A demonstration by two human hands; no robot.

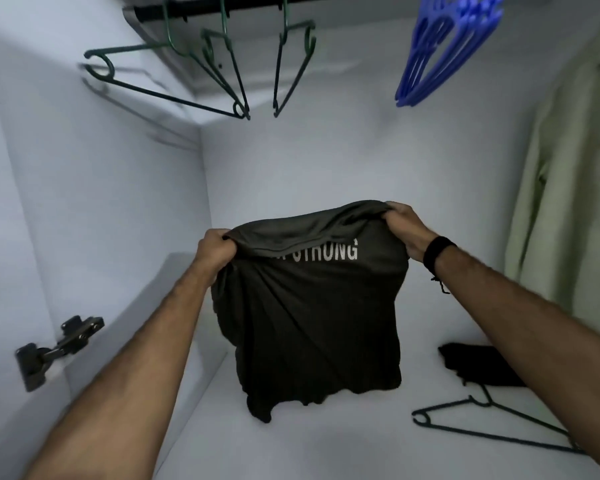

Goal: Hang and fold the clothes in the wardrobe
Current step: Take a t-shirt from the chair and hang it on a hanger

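Note:
A dark olive T-shirt (312,317) with white lettering hangs between my two hands inside a white wardrobe. My left hand (215,252) grips its upper left edge. My right hand (404,226), with a black band at the wrist, grips the upper right edge a little higher. The shirt's lower hem touches the wardrobe floor (326,445). Green hangers (222,74) and several blue hangers (443,46) hang bare on the black rail (201,10) overhead.
A pale green garment (568,188) hangs at the right side. On the floor at the right lie a dark folded cloth (478,365) and a dark hanger (492,424). A metal door hinge (56,348) is fixed on the left wall.

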